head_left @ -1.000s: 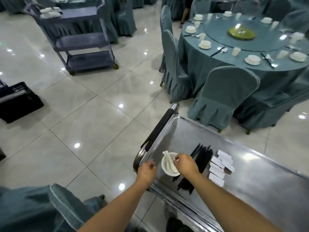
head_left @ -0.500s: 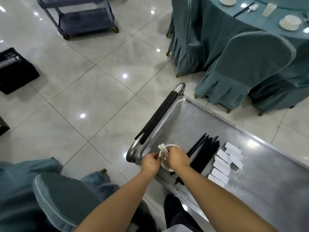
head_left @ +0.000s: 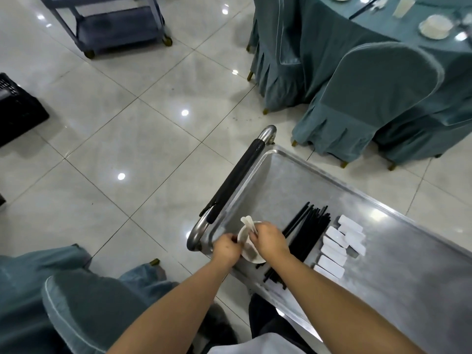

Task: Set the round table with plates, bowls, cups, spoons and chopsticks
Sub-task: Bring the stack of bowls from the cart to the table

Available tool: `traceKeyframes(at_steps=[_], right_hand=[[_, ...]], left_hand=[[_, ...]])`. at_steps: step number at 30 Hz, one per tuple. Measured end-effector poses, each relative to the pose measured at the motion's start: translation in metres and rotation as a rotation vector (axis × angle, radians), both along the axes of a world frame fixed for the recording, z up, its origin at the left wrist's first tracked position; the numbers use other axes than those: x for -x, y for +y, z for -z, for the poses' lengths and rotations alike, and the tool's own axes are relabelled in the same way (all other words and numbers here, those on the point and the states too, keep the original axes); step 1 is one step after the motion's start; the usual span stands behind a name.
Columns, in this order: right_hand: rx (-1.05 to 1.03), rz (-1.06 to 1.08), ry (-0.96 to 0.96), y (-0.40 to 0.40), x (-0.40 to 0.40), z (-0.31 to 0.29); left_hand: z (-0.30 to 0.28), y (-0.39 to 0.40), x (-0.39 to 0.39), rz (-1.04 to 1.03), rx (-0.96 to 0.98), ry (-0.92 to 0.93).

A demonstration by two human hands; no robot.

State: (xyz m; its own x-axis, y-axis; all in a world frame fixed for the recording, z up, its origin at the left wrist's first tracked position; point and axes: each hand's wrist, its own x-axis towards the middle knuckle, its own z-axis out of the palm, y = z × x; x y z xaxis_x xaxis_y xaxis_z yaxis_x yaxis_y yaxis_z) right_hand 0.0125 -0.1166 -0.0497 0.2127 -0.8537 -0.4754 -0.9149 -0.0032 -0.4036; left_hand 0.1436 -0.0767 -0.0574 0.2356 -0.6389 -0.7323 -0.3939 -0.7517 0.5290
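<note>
Right hand (head_left: 271, 240): pinched white spoons (head_left: 247, 223) above the bowl (head_left: 251, 254), lower centre.
Left hand (head_left: 226, 247): gripped the bowl's left rim.
Cart (head_left: 383, 272): chopsticks (head_left: 306, 231) and rests (head_left: 339, 247) lay just right of the bowl.
Table (head_left: 408, 24): upper right, partly set.
Advice: steady the bowl; lift the spoons together.

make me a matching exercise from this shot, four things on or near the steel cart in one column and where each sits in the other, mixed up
Things:
1. white bowl
2. black chopsticks
3. white chopstick rests
4. black crate

Places:
A. on the floor at the left edge of the view
B. in two rows on the cart tray, right of the chopsticks
C. between the left hand and the right hand, near the cart handle
D. in a loose bundle between the bowl and the rests

Pairs: 1-C, 2-D, 3-B, 4-A
</note>
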Motion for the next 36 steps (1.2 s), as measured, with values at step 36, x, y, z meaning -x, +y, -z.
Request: traceKeyframes(at_steps=[36], right_hand=[[-0.074,0.073,0.233,0.021,0.130,0.006]], left_hand=[[-0.027,0.033,0.017,-0.272,0.049,0.098]])
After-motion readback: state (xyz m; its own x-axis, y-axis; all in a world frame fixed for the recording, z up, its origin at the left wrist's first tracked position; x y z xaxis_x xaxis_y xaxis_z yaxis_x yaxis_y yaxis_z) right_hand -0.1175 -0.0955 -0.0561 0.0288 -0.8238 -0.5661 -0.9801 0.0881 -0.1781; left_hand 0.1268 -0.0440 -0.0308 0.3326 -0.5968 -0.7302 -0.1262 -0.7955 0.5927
